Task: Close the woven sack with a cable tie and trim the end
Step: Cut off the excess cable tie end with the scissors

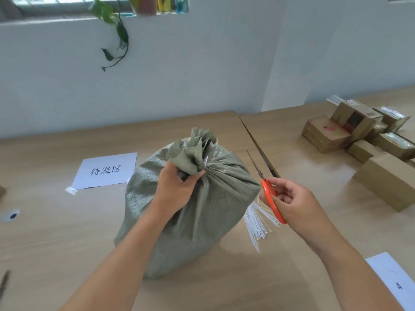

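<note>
A full green woven sack (202,212) stands upright on the wooden table (67,221). Its mouth is gathered into a bunched neck (197,151). A thin white cable tie (206,162) circles the neck, its free end sticking up. My left hand (177,187) grips the neck just below the bunch. My right hand (294,198) holds orange-handled scissors (269,196) to the right of the sack, blades pointing up and left, apart from the tie. A bundle of white cable ties (256,223) lies on the table behind the sack's right side.
A white paper sign with printed characters (105,170) lies left of the sack. Several cardboard boxes (359,140) are stacked at the right. Another paper sheet (395,281) lies at the front right. A seam (258,147) separates two tabletops. A plant hangs on the wall (116,34).
</note>
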